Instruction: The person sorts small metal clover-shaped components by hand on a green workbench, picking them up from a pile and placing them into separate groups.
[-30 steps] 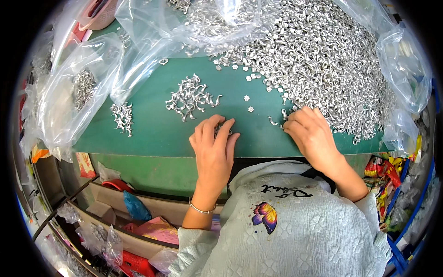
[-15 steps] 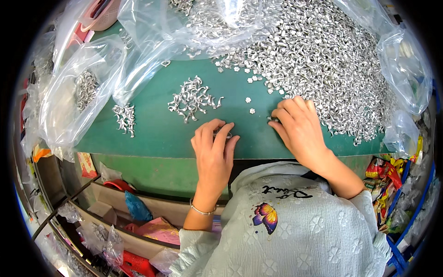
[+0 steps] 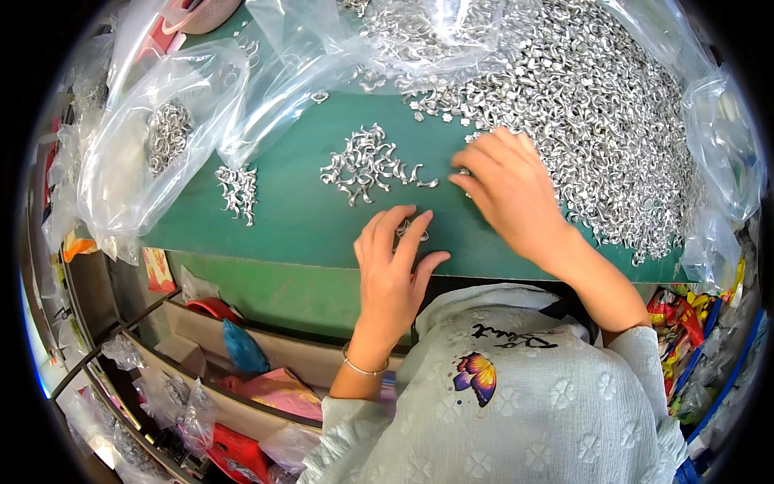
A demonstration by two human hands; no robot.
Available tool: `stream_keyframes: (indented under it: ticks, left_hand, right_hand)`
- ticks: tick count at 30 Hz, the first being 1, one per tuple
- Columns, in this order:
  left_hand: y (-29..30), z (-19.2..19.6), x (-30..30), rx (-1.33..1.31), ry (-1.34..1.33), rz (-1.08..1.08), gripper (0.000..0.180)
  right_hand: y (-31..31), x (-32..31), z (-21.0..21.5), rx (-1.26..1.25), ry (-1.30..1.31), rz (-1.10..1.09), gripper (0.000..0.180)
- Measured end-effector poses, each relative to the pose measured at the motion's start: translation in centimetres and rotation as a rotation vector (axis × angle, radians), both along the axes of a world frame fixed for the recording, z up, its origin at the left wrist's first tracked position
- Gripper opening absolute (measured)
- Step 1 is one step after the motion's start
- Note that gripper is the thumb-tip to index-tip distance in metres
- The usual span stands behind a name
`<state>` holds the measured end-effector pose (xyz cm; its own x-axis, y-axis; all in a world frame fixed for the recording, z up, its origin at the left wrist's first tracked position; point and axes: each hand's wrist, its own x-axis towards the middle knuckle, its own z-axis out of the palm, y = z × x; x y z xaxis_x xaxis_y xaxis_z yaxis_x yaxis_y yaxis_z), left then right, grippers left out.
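Note:
My left hand (image 3: 391,262) is near the front edge of the green tabletop (image 3: 282,218), fingers curled over small silver metal pieces (image 3: 403,229) that show between the index and middle fingers. My right hand (image 3: 512,189) reaches to the near-left fringe of a big heap of silver metal pieces (image 3: 597,121). Its thumb and index finger close on a small silver metal piece (image 3: 463,172), mostly hidden by the fingertips. Beyond my left hand lies a loose cluster of curved silver pieces (image 3: 367,165). A smaller cluster (image 3: 238,194) sits farther left.
Clear plastic bags (image 3: 105,185) bulge over the table's left side, one with silver rings inside. More plastic sheeting (image 3: 713,145) edges the heap at right. A pink basket (image 3: 201,16) stands far left. Below the tabletop, an open drawer (image 3: 274,395) holds bags and packets.
My right hand has moved farther away and slightly left, to where loose flower-shaped pieces lay; those no longer show. My left thumb has spread outward a little. The whole view has shifted slightly.

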<state>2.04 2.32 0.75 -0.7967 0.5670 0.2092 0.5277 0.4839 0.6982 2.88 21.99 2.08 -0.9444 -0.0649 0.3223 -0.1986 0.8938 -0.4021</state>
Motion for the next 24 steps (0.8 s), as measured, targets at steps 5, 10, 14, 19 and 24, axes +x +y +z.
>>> stream_keyframes:
  ticks: [5, 10, 14, 19, 24]
  left_hand:
    - [-1.6, -0.1, -0.8, -0.140, 0.130, -0.064, 0.059]
    - [-2.0, -0.2, -0.7, 0.013, -0.021, 0.125, 0.066]
    - [-2.8, -0.5, -0.7, 0.005, -0.028, 0.132, 0.054]
    - [-3.5, -0.5, -0.9, 0.063, -0.099, 0.120, 0.039]
    - [-5.2, -0.6, -1.6, 0.049, -0.015, 0.239, 0.039]
  right_hand:
    - [-0.6, 3.0, 1.7, -0.160, -0.191, 0.099, 0.027]
    - [-3.0, 2.7, 1.7, -0.283, -0.374, 0.183, 0.051]
    - [-4.0, 1.3, 0.9, -0.297, -0.448, 0.223, 0.049]
    - [-5.2, 0.3, 0.0, -0.319, -0.386, 0.283, 0.026]
    - [-7.8, -1.4, -0.6, -0.285, -0.310, 0.332, 0.021]
